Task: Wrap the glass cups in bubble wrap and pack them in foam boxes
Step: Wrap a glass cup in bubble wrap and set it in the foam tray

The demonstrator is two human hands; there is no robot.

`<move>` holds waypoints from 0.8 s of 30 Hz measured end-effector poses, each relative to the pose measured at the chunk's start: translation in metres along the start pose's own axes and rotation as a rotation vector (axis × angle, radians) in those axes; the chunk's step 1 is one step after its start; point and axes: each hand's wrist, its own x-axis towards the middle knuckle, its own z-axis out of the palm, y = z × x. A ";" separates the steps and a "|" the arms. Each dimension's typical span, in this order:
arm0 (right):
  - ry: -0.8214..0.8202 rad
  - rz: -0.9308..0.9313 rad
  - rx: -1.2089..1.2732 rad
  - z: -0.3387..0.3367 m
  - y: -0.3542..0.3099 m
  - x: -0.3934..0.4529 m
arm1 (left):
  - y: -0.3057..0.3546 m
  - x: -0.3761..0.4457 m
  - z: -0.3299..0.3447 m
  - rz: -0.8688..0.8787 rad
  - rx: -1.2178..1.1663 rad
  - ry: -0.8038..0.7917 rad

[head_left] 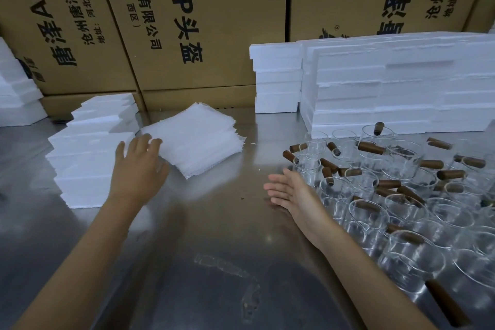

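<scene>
Place: packing station in a warehouse or stockroom | Backdrop: wall of large printed cardboard cartons (187,21) | Surface: stainless steel table (219,222) | Stock: stacked white foam boxes (388,88), pile of bubble wrap sheets (198,136), dozens of identical glass cups (401,209) with brown handles

Bare steel table (219,222) mid; foam boxes (88,166) left; glass cups (401,209) right.
</scene>
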 end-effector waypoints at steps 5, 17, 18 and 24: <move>-0.001 0.004 -0.013 0.001 0.002 0.003 | 0.076 -0.007 0.001 0.073 -0.414 0.104; 0.391 -0.310 -0.002 -0.033 -0.115 0.053 | 0.246 0.076 -0.010 -0.118 -1.163 -0.331; 0.451 -0.314 -0.034 -0.045 -0.131 0.061 | 0.257 0.089 -0.012 -0.124 -1.192 -0.358; 0.592 -0.345 -0.280 -0.126 -0.186 0.104 | 0.305 0.160 -0.019 -0.114 -1.294 -0.430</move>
